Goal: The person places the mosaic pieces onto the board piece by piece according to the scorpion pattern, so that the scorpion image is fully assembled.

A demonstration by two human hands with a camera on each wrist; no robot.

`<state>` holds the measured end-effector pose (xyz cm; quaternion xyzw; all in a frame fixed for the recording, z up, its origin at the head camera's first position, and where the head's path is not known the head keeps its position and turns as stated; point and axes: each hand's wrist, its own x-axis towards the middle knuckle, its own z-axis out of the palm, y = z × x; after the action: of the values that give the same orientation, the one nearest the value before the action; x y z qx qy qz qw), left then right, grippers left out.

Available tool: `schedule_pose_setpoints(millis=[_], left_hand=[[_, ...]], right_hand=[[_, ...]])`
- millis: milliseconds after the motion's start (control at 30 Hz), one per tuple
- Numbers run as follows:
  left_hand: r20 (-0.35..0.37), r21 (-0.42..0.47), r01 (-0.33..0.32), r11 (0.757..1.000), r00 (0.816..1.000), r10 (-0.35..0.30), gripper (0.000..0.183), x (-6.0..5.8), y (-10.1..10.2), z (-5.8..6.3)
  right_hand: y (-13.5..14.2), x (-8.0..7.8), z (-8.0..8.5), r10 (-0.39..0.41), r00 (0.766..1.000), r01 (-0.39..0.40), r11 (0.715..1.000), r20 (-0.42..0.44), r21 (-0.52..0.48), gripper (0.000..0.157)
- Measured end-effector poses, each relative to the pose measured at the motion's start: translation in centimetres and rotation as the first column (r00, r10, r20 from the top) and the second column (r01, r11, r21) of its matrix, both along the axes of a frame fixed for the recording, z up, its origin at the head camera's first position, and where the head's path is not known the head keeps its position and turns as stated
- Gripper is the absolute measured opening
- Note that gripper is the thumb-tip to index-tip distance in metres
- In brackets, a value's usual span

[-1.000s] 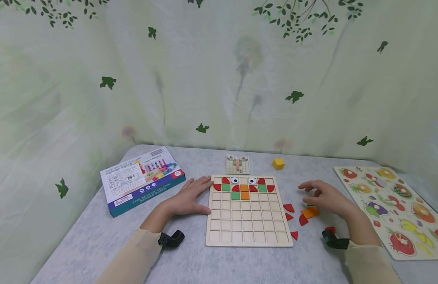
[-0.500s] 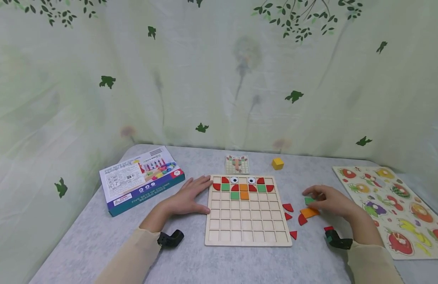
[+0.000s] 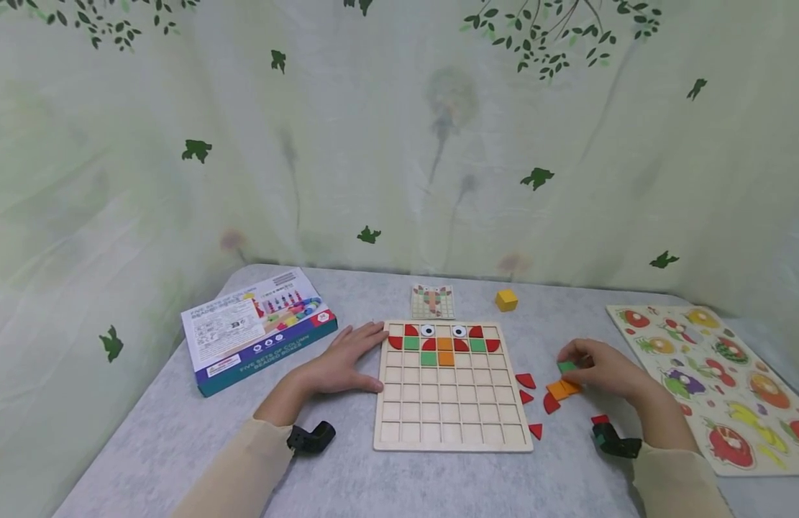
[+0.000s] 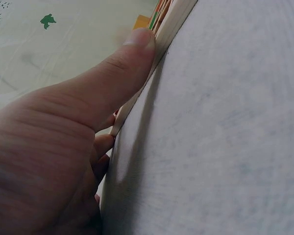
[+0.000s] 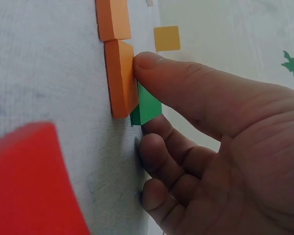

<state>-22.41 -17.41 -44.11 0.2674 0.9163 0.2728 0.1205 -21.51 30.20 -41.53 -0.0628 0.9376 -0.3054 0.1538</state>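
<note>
My left hand (image 3: pixel 339 363) lies with its fingers extended at the left edge of the wooden grid board (image 3: pixel 457 414); in the left wrist view the thumb (image 4: pixel 134 54) touches the board's side. On the board's upper rows sit red, green and orange tiles and two eye tiles (image 3: pixel 428 330). To the right of the board, my right hand (image 3: pixel 603 368) pinches a green square tile (image 3: pixel 567 367) between thumb and curled fingers, low at the table. Beside it lie two orange tiles (image 5: pixel 121 81); the thumb is close against the nearer one. The index fingertip is hidden behind the green tile.
Several red pieces (image 3: pixel 525 380) lie between the board and my right hand, with another red piece (image 5: pixel 34 181) near the right wrist. A pattern card (image 3: pixel 433 302) and a yellow cube (image 3: pixel 506 300) stand behind the board. A box (image 3: pixel 259 327) lies left, a fruit puzzle board (image 3: pixel 723 388) right.
My right hand has shifted slightly right and down, its thumb and fingers coming together on the green tile. The two orange tiles now sit slightly skewed. My left hand stays put.
</note>
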Motion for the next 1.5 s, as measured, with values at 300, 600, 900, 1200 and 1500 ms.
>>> schedule_pose_setpoints(millis=[300, 600, 900, 1200, 1500], left_hand=[[0.001, 0.013, 0.007, 1.0, 1.0, -0.007, 0.098, 0.1, 0.1, -0.1], [-0.014, 0.018, 0.009, 1.0, 1.0, -0.008, 0.097, 0.1, 0.1, 0.0], [0.002, 0.005, -0.003, 1.0, 1.0, 0.003, 0.099, 0.2, -0.1, -0.1], [-0.005, 0.013, 0.003, 1.0, 1.0, -0.003, 0.097, 0.1, 0.0, -0.1], [-0.014, 0.005, 0.004, 1.0, 1.0, -0.004, 0.097, 0.1, 0.1, -0.1]], right_hand=[[0.1, 0.0, -0.4, -0.003, 1.0, 0.003, 1.0, -0.027, -0.018, 0.02], [-0.4, -0.3, -0.1, -0.018, 0.998, 0.016, 0.999, -0.067, -0.032, 0.016], [-1.5, -0.3, 0.2, -0.052, 0.995, 0.041, 0.992, -0.088, -0.116, 0.025], [-2.4, -0.2, 0.3, -0.04, 0.996, 0.027, 0.984, -0.074, -0.176, 0.036], [-3.6, -0.4, 0.3, -0.049, 0.993, 0.031, 0.986, -0.105, -0.167, 0.035]])
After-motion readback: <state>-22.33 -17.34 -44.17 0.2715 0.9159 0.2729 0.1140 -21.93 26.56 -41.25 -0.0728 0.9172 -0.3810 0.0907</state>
